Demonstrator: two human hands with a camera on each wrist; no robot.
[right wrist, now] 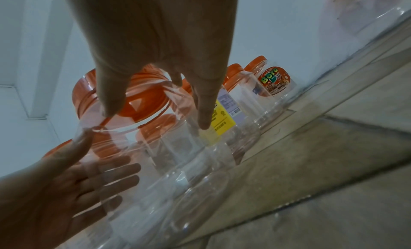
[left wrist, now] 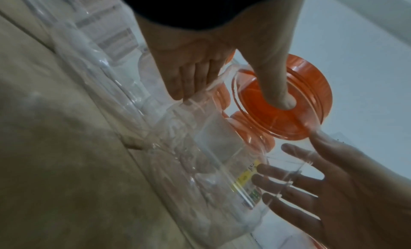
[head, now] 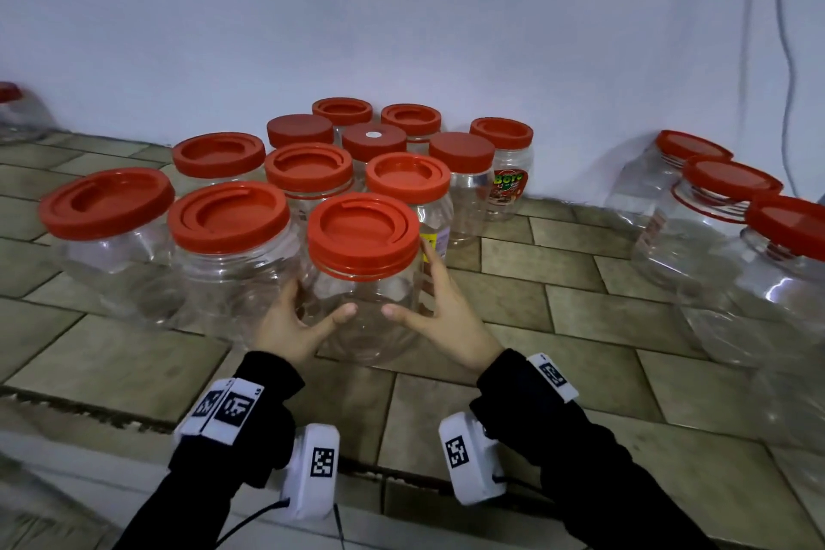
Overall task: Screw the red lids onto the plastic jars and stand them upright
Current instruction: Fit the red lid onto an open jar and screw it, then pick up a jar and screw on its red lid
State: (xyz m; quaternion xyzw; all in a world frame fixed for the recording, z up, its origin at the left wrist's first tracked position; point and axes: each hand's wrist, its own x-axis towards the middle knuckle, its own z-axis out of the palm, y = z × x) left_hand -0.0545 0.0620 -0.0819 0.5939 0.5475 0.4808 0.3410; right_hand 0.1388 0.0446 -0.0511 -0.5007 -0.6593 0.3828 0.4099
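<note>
A clear plastic jar (head: 364, 304) stands upright on the tiled floor (head: 580, 371) in front of me, with a red lid (head: 364, 232) on its mouth. My left hand (head: 297, 317) lies against its left side and my right hand (head: 439, 308) against its right side. Both have straight, spread fingers, and the thumbs nearly meet on the jar's front. In the left wrist view the left hand (left wrist: 233, 87) lies over the jar (left wrist: 211, 147) below the lid (left wrist: 300, 115). The right wrist view shows the right hand (right wrist: 155, 103) on the jar (right wrist: 166, 156), under the lid (right wrist: 142, 101).
Several lidded jars (head: 308, 165) stand upright close behind and to the left, up to the white wall (head: 402, 13). A few larger lidded jars (head: 714, 214) sit tilted at the right. One jar (head: 13, 112) is at the far left. A cable (head: 790, 58) hangs at right.
</note>
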